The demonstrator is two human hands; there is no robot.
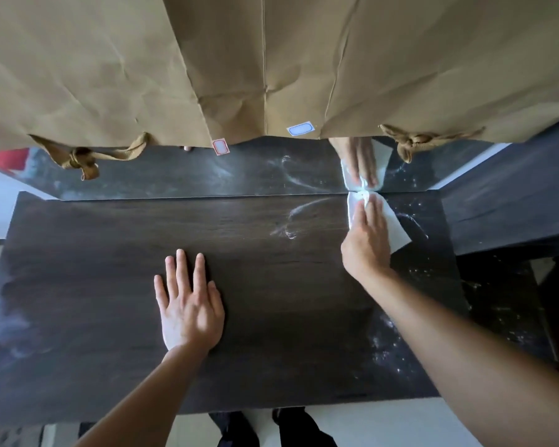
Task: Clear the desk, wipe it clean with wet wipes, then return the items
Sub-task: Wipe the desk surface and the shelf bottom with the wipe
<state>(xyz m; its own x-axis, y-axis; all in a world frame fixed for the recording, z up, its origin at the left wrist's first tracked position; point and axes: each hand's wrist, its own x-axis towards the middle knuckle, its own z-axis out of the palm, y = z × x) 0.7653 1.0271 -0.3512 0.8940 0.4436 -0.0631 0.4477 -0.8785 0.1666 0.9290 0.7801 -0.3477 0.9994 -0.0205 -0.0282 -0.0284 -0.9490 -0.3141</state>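
A dark wood-grain desk (110,285) fills the view, with wet streaks near its far middle and specks along its right side. My right hand (367,240) lies flat with straight fingers on a white wet wipe (397,230), pressing it onto the desk at the far right, against the back edge. A mirror (175,175) behind the desk reflects the hand and the wipe. My left hand (188,301) rests palm down on the bare desk near the middle, fingers spread, holding nothing.
Brown paper bags (271,59) with cord handles and small labels hang over the top of the mirror. A dark shelf (513,204) stands to the right of the desk. My dark shoes (271,427) show on the pale floor below the front edge.
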